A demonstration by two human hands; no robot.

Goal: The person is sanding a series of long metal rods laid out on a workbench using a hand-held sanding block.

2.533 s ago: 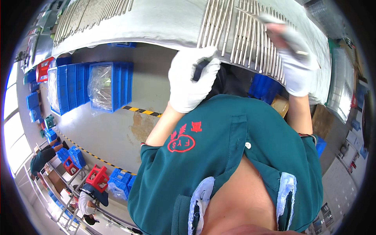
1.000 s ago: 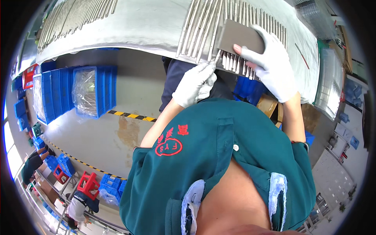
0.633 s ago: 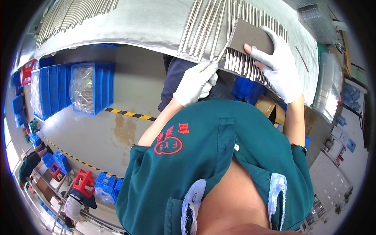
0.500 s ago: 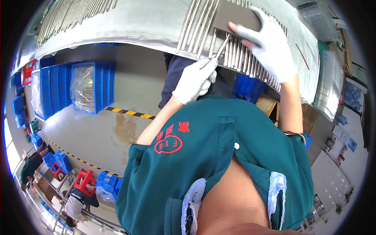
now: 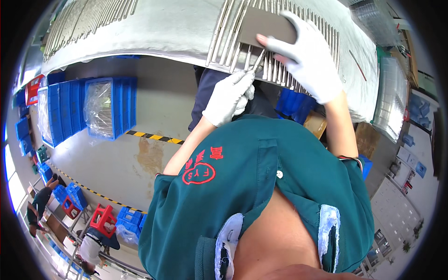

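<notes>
Basically, flat gray-brown pad (image 5: 268,28) sits at the right hand (image 5: 305,56), lying over the metal rods (image 5: 280,70) on the tabletop (image 5: 172,35). One slim rod (image 5: 258,60) runs from the left hand (image 5: 231,95) up and slightly right toward the pad's near edge; far end hard to make out there.

Left hand: white glove, fingers pressed together, pinching the rod's near end just off the tabletop's front edge, fingertips pointing up-right. Left forearm (image 5: 186,144) angles up and right from beside the torso. Right hand: white glove, bare thumb tip, spread wide around the pad's right side, thumb on the near part, fingers toward the far edge. Right forearm (image 5: 340,126) comes almost straight up, hand bent left. Hands near each other, not touching; right one farther out over the tabletop, left one closer to the body.

Rods lie side by side, left and right of the pad, near ends toward the person. Second batch of rods (image 5: 93,18) well apart at far left. Single thin reddish-brown stick (image 5: 358,65) on the cloth right of the right hand. Blue crates (image 5: 112,107) on the floor, lower left of the tabletop.
</notes>
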